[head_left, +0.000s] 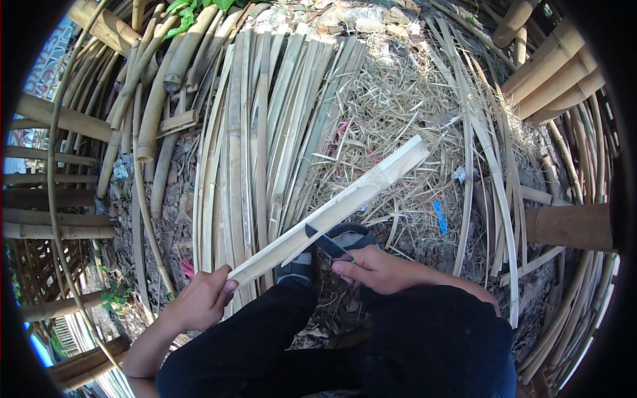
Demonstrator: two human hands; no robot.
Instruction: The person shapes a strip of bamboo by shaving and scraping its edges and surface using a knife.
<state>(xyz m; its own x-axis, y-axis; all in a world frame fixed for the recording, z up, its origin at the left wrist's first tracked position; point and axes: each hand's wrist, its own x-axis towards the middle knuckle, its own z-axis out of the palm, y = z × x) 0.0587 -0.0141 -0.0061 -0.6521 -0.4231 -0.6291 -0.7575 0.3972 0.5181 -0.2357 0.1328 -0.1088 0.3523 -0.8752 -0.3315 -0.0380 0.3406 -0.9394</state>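
Note:
A long split bamboo slat (pixel 332 209) slants across my knees, its pale inner side up and its far end pointing up and right. My left hand (pixel 201 296) grips its near end, the thumb on top. In my right hand (pixel 375 268) is a knife (pixel 330 248), the fingers wrapped round its handle, which is mostly hidden. The dark blade lies against the slat's lower edge near the middle, and its tip shows over the pale face. Under the slat, part of my shoe (pixel 296 266) shows.
Many split bamboo strips (pixel 255 132) lie side by side ahead and left. Thin shavings (pixel 398 99) cover the ground at centre right, with a blue scrap (pixel 439 217) among them. Bamboo poles (pixel 149 99) stack at left; thick culms (pixel 557 73) and long thin strips (pixel 488 146) stand at right.

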